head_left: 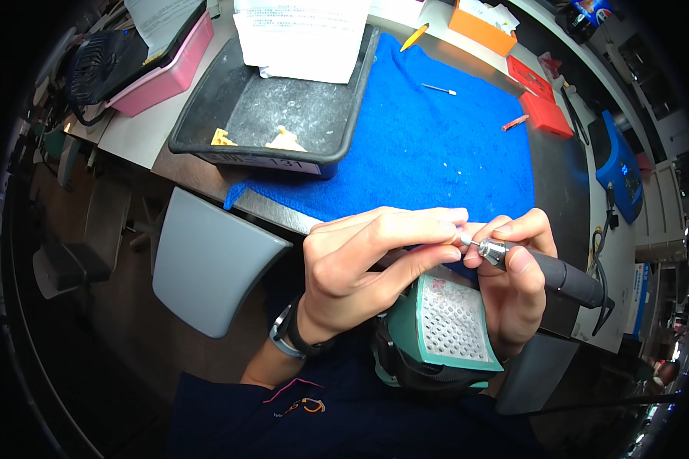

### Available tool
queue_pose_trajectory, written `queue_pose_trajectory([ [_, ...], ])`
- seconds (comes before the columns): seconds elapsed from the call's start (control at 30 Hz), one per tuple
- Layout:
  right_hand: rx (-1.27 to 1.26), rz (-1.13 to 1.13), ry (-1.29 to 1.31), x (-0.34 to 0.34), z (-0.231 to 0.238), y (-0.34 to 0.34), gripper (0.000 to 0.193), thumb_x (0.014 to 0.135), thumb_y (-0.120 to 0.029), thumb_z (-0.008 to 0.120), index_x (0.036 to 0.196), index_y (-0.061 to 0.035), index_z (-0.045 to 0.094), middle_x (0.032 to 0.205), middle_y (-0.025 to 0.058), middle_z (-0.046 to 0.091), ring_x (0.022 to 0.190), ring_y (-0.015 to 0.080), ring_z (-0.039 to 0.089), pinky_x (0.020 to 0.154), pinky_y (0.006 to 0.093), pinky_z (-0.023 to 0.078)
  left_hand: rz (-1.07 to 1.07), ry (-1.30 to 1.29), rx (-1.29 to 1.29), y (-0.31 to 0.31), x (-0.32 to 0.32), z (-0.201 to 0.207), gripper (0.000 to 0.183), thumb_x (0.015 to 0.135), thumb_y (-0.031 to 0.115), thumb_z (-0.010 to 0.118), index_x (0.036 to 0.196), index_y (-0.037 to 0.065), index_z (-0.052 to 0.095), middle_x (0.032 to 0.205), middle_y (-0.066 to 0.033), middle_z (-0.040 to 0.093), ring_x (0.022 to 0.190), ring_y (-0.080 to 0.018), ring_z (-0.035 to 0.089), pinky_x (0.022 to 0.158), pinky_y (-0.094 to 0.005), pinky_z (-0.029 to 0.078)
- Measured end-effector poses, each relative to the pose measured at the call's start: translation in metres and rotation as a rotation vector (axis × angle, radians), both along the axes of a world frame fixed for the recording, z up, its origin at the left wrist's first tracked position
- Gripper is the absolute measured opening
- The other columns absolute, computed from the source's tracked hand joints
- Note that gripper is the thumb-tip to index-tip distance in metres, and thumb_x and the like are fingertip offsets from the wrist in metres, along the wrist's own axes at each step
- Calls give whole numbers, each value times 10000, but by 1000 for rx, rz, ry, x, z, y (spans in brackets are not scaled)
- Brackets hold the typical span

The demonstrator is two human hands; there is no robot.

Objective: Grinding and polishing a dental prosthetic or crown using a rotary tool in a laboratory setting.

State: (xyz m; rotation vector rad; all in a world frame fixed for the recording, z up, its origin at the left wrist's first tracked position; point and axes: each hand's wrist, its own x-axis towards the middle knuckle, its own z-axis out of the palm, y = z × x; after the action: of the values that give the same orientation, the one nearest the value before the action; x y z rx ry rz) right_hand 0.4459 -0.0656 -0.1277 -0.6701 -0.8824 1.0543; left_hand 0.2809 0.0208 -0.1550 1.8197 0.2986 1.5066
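Observation:
My right hand (pixel 517 279) is closed round a dark grey rotary handpiece (pixel 563 277) with a silver collet; its cable hangs from the back end. A small bur (pixel 473 242) sticks out of the collet toward my left fingertips. My left hand (pixel 371 264) is closed in a pinch right at the bur's tip. Something small and whitish shows between those fingers, mostly hidden, and its kind cannot be made out. The fingertips of both hands nearly meet above the near edge of a blue towel (pixel 436 153) spread on the bench.
A black tub (pixel 272 126) holds yellowish pieces (pixel 285 140) and papers (pixel 306 34). On the towel lie a yellow tool (pixel 414 37), a thin metal bur (pixel 439 89) and a red stick (pixel 515 122). Red cases (pixel 546 115) and a blue control unit (pixel 618 168) stand right. A perforated green mask (pixel 455 317) sits below my hands.

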Motion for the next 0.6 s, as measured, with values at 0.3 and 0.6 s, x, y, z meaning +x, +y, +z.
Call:
queue_pose_trajectory([
  [0.3,-12,-39,-31,-1,1,1,173,947,-56,599,1093,35,581,978,223,707,945,272,708,958,445,569,-34,76,-180,-6,-6,5,351,900,-115,756,1192,-38,577,1086,-234,755,976,-234,768,802,-312,637],
  [0.6,6,-110,-69,-2,1,0,191,953,-120,598,1092,6,561,906,182,688,929,299,701,967,497,565,-114,-80,-310,-4,-15,8,251,1032,-3,637,1252,-36,520,1035,-187,682,943,-203,698,791,-292,573],
])
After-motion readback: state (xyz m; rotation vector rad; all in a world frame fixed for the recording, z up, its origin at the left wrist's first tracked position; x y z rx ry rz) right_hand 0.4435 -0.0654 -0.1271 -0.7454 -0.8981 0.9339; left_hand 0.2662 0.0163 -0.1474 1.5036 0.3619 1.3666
